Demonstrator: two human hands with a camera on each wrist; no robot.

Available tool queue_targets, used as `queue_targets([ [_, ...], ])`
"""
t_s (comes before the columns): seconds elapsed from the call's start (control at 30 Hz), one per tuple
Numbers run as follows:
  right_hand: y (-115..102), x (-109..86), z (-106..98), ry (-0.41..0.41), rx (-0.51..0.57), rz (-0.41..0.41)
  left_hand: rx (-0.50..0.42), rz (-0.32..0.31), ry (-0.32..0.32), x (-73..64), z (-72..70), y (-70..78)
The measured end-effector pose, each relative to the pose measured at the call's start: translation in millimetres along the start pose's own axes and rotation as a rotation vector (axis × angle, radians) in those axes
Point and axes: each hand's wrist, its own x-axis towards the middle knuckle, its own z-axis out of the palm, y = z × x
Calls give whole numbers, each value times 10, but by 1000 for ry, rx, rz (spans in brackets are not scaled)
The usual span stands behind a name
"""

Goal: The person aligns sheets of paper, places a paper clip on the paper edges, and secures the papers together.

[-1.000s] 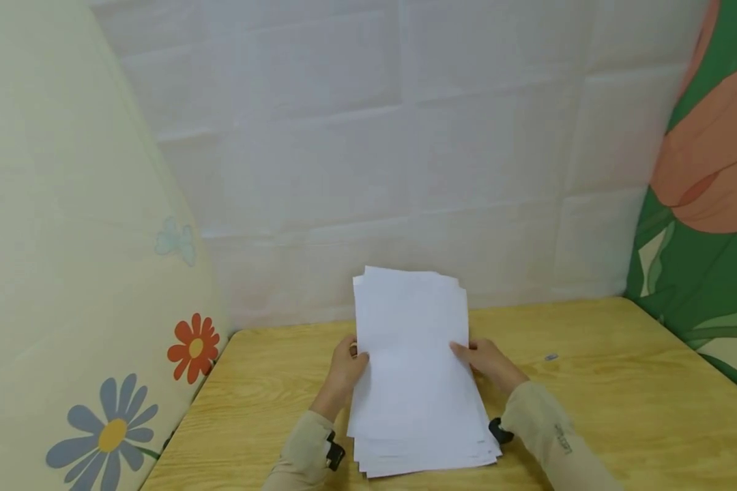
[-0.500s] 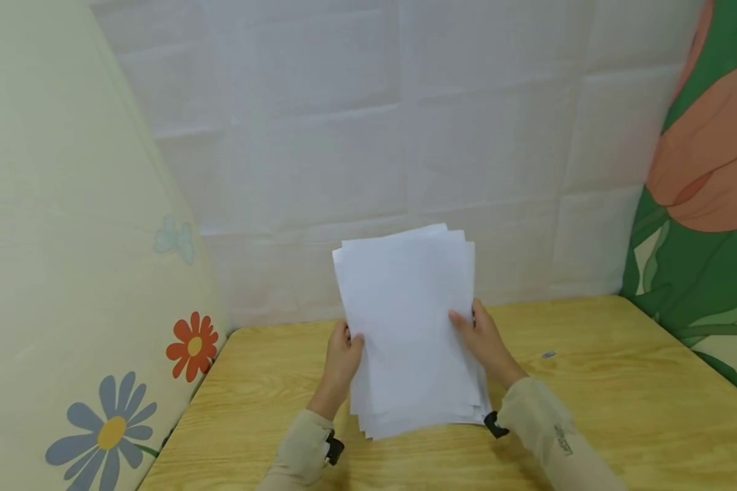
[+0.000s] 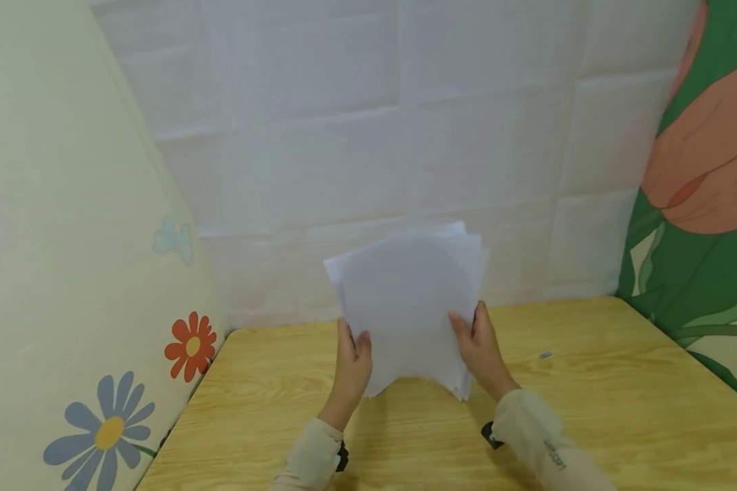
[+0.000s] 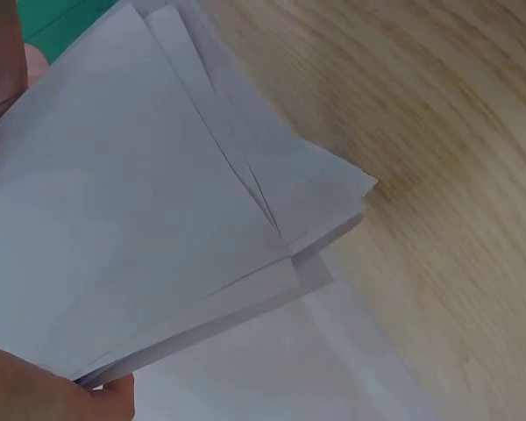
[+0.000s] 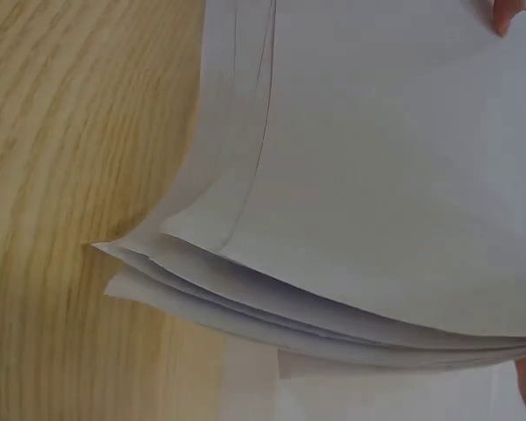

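Observation:
A loose stack of white paper sheets (image 3: 408, 307) stands tilted up over the table, between my two hands. My left hand (image 3: 351, 372) grips its left edge, thumb on the near face and other fingers mostly behind. On the opposite edge, my right hand (image 3: 484, 351) holds the sheets the same way. The stack is bowed, its lower edge arching up in the middle, and its top corners are uneven. In the left wrist view, sheet corners (image 4: 333, 189) stick out in offset layers. Gaps show between the curved sheets (image 5: 333, 329) in the right wrist view.
The wood-grain table (image 3: 270, 409) spreads under both hands. A small flat scrap (image 3: 545, 354) lies to the right of the stack. A creased white sheet (image 3: 319, 170) hangs behind, with a flowered cream panel (image 3: 86, 273) left and a green floral panel (image 3: 706, 273) right.
The stack has been lifted from a lower, flatter position and tilted more upright. Its sheets now bow, with the lower edge arched. My right hand has moved up, and my left hand has turned more upright.

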Motion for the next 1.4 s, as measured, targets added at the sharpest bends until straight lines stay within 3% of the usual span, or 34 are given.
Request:
queue_targets([
  [0.1, 12, -25, 8, 9, 22, 29, -16, -13, -5, -9, 3, -31],
  [0.37, 24, -66, -14, -31, 19, 205, 30, -113, -6, -1, 10, -115],
  [0.6, 97, -84, -13, -68, -31, 359, 35, -137, 19, 9, 45, -155],
  [0.7, 121, -86, -18, -76, -35, 385, 50, -144, 27, 11, 38, -152],
  [0.9, 152, -90, -62, -106, -49, 351, 84, -121, 31, -4, -19, -116],
  [1.17, 129, -42, -192, -160, -28, 314, 71, -170, -29, 13, -171, -77],
  [1.4, -145, 234, -249, -111, 39, 118, -3, 5, -82, 161, -257, 107],
])
